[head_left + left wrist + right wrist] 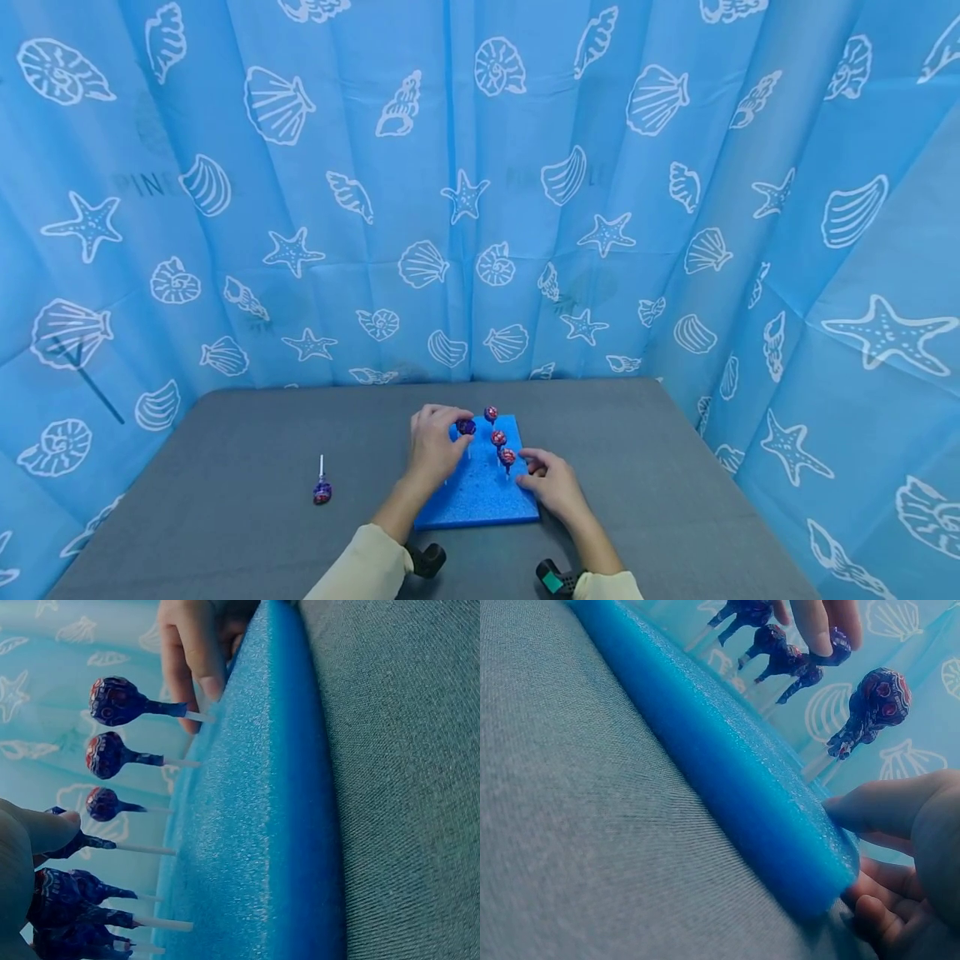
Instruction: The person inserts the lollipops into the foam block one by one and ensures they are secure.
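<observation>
My left hand (433,446) pinches the wrapped head of a purple lollipop (466,427) over the blue foam board (480,500). In the left wrist view that lollipop's white stick points down to the board's surface. Along the board's right side stand three lollipops (498,437) in purple and red wrappers, heads up. More of them show in the left wrist view, a cluster (67,900) partly behind my left hand. My right hand (553,485) holds the board's right edge, thumb (877,806) on top and fingers curled against the side.
One loose lollipop (322,492) lies on the grey table (255,467) left of the board, stick pointing away. A blue curtain (465,250) with white shell prints hangs behind the table and along its right side.
</observation>
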The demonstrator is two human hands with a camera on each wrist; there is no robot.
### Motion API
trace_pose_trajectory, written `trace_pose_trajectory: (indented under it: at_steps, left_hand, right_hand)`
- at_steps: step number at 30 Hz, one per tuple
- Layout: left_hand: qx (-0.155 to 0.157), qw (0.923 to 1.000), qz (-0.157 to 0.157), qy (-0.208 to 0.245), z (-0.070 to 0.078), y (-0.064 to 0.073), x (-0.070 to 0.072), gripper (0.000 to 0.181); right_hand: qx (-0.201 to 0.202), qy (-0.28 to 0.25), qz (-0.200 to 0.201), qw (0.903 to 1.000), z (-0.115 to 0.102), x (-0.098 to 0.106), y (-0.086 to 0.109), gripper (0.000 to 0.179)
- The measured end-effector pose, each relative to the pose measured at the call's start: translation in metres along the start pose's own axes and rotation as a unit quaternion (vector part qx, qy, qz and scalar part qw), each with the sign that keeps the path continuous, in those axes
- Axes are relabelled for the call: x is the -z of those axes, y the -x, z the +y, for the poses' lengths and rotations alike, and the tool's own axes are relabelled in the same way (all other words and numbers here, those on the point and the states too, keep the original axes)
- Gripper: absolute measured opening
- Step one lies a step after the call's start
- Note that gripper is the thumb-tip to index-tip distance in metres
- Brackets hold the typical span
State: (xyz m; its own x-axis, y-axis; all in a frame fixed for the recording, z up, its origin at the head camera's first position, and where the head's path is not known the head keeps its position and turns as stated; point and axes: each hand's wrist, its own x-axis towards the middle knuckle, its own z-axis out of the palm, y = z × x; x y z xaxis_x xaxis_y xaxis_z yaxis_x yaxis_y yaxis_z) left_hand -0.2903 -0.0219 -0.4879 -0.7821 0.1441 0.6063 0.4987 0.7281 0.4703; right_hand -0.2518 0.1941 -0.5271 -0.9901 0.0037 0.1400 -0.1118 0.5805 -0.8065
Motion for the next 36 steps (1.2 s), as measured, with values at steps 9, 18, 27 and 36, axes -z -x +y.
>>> trace_pose_trajectory:
  at_steps: [9,18,27,36]
  left_hand:
    - [0.006,0.9998,0.004,-0.017,0.002,0.001,-0.005,0.028]
    - [0.002,0.9993,0.001,-0.037,0.002,0.007,-0.007,0.029]
    - [-0.008,0.9994,-0.007,-0.033,0.000,0.009,-0.007,0.033]
    - [-0.011,0.9997,-0.017,-0.015,-0.003,0.013,-0.004,0.039]
  right_hand:
    - [-0.002,-0.001,0.001,1.0000,0.000,0.000,0.000,0.038]
    - [0.001,-0.005,-0.005,1.0000,0.000,0.000,0.000,0.037]
    - [0.003,-0.007,-0.007,0.9999,-0.001,0.001,0.000,0.038]
    - [0.006,-0.006,-0.001,1.0000,0.001,0.001,0.000,0.037]
